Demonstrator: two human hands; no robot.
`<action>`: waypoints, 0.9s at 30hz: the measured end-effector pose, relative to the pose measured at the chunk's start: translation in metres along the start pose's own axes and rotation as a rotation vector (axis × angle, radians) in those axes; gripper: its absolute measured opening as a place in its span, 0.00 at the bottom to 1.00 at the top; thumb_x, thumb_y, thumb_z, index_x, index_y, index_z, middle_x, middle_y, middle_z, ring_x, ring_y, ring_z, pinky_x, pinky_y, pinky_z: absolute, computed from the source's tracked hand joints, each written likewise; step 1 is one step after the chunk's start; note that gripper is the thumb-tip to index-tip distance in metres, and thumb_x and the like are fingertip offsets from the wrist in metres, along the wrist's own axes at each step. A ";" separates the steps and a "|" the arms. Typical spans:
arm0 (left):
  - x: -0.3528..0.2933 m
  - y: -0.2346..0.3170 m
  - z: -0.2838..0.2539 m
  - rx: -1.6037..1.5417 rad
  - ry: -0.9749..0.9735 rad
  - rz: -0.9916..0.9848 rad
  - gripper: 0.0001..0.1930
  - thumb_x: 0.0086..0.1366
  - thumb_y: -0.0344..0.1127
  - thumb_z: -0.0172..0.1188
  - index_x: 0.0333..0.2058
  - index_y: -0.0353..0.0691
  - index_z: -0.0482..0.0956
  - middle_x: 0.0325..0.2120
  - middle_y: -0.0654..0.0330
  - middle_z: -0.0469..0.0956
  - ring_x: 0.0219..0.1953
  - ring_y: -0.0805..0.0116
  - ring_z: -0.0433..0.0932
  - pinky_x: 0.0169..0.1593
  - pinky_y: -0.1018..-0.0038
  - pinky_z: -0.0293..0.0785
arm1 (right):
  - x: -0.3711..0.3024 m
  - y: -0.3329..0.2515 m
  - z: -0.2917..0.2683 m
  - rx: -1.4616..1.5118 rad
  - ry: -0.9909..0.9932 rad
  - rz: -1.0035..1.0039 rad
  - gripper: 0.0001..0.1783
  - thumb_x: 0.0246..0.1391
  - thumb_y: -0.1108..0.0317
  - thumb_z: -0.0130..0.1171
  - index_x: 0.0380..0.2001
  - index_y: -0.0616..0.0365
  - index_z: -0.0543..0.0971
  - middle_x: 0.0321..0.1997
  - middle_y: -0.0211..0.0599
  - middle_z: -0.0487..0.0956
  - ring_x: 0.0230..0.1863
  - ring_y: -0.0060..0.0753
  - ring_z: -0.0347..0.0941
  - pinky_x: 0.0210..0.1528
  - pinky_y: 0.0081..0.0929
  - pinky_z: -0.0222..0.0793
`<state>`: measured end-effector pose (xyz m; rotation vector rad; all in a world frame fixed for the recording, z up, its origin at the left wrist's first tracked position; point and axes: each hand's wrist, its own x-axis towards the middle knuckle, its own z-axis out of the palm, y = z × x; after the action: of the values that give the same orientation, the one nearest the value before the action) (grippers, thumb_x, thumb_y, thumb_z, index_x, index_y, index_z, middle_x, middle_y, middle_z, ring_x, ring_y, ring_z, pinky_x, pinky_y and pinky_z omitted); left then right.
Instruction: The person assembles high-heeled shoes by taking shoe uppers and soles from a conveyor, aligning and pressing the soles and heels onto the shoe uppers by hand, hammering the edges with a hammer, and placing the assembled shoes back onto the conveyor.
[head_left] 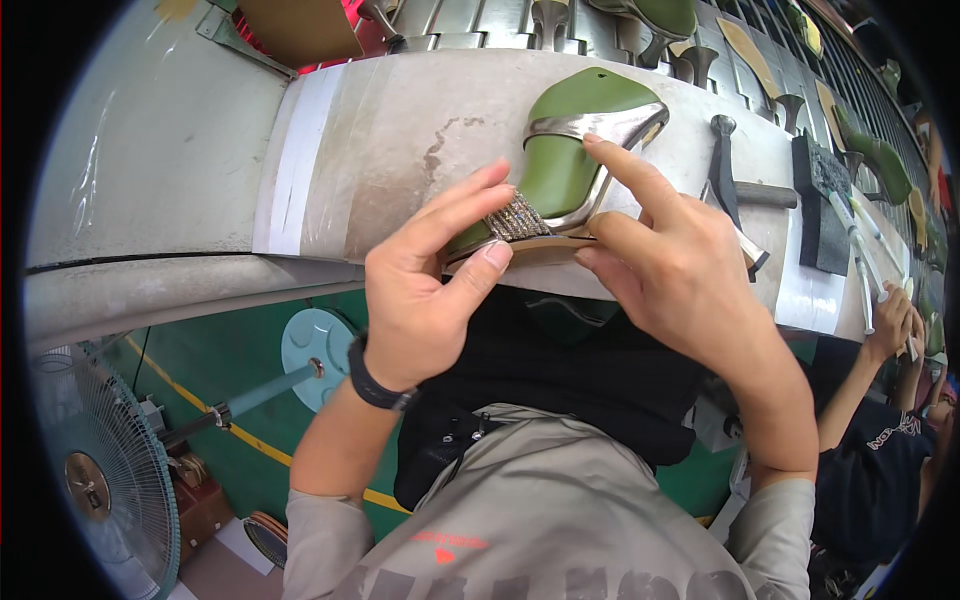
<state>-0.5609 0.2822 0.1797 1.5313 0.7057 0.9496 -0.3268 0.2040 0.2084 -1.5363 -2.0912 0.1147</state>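
A green shoe last (560, 170) lies on its side at the table's front edge. Around it runs a silver strap (605, 125), and a glittering beaded band (517, 218) crosses its toe end. A tan sole (535, 250) faces me along the near side. My left hand (430, 275) holds the toe end, thumb and fingers on either side of the beaded band. On the heel end, my right hand (675, 245) presses its index fingertip to the silver strap, while its thumb and other fingers sit by the sole edge. Whatever lies under those fingers is hidden.
Right of the shoe lie a metal hand tool (722, 165), a wooden handle (766, 194) and a black block (820, 205) with white slender tubes (860, 270). A conveyor (480, 20) carries more lasts behind. A co-worker's hand (890, 325) is at right; a fan (110, 480) stands left.
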 end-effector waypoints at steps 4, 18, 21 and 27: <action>0.019 0.005 -0.012 0.143 -0.258 0.056 0.19 0.68 0.21 0.65 0.57 0.32 0.85 0.66 0.40 0.77 0.68 0.53 0.77 0.71 0.61 0.71 | 0.000 0.010 -0.005 0.011 -0.090 0.007 0.13 0.47 0.70 0.78 0.33 0.59 0.82 0.71 0.50 0.76 0.32 0.45 0.83 0.37 0.40 0.79; 0.034 0.022 0.015 0.429 -0.190 0.037 0.08 0.58 0.20 0.71 0.34 0.35 0.80 0.63 0.43 0.80 0.64 0.54 0.79 0.68 0.61 0.72 | 0.008 0.032 -0.005 -0.016 -0.117 -0.148 0.09 0.51 0.66 0.73 0.30 0.58 0.82 0.69 0.54 0.78 0.34 0.47 0.84 0.41 0.41 0.81; 0.037 0.027 0.025 0.630 -0.175 0.112 0.10 0.56 0.20 0.72 0.32 0.35 0.78 0.58 0.44 0.82 0.57 0.55 0.83 0.62 0.62 0.77 | 0.010 0.033 -0.004 -0.028 -0.106 -0.145 0.09 0.51 0.65 0.71 0.29 0.57 0.82 0.67 0.54 0.79 0.33 0.46 0.84 0.42 0.39 0.81; 0.057 0.042 0.040 0.887 -0.263 0.211 0.13 0.54 0.23 0.75 0.31 0.35 0.76 0.43 0.45 0.81 0.42 0.52 0.83 0.46 0.62 0.77 | 0.006 0.037 -0.012 -0.137 0.004 -0.171 0.08 0.48 0.68 0.65 0.32 0.59 0.84 0.58 0.51 0.84 0.36 0.41 0.84 0.51 0.44 0.80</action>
<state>-0.5009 0.3034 0.2302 2.4946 0.8333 0.5699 -0.2905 0.2194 0.2075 -1.4236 -2.2576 -0.0952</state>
